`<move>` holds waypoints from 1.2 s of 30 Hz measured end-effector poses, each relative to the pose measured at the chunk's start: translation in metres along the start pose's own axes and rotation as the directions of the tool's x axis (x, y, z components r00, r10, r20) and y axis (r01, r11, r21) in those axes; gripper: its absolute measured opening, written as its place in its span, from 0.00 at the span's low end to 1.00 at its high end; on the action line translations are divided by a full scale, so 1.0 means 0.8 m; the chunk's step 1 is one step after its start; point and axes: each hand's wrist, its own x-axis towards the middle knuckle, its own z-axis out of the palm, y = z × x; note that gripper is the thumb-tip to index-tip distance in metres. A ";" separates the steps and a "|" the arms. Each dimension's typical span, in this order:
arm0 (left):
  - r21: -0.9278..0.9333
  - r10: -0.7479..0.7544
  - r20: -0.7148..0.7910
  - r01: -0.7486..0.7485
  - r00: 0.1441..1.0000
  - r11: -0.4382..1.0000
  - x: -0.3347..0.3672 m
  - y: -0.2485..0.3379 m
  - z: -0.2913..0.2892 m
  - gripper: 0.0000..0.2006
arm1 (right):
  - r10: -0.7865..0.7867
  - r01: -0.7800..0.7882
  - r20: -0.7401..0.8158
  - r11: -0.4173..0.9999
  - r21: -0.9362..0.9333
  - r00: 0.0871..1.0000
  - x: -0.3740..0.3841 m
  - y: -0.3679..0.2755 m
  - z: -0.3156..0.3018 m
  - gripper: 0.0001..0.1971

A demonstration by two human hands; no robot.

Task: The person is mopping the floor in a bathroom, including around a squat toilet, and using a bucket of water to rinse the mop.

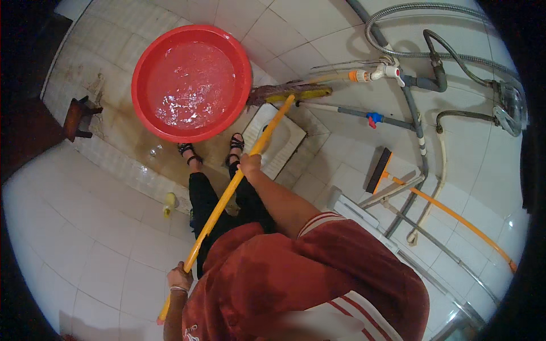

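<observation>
A mop with a long yellow handle (223,199) slants across my body from lower left to upper right. Around the lower end of the handle, beside my hip, my left hand (180,277) is closed. Farther up, my right hand (249,163) grips the same handle above my right foot. At the far end, the mop head (276,94), dark purplish strands with a yellow-green part, lies by the wall, beside the red basin's right rim. The large round red basin (247,85) holds water with glints on its surface.
A white squat toilet pan (293,136) is set in the floor to the right. A small brown stool (79,118) stands far left. Pipes with a white tap (388,72) and a blue valve (374,118) run along the right wall. An orange-handled brush (379,170) rests there.
</observation>
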 end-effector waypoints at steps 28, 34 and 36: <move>0.013 -0.049 0.194 0.047 0.980 0.999 -0.084 -0.043 0.000 0.16 | -0.120 0.192 0.275 0.947 -0.256 0.954 -0.020 0.064 -0.008 0.14; 0.023 -0.120 0.156 0.118 0.981 0.993 -0.090 -0.028 -0.013 0.15 | -0.199 0.238 0.207 0.953 -0.187 0.958 -0.038 0.050 -0.014 0.14; -0.011 -0.119 0.196 0.123 0.973 0.992 -0.085 -0.013 -0.038 0.13 | -0.089 0.191 0.339 0.941 -0.279 0.936 -0.020 0.058 -0.022 0.19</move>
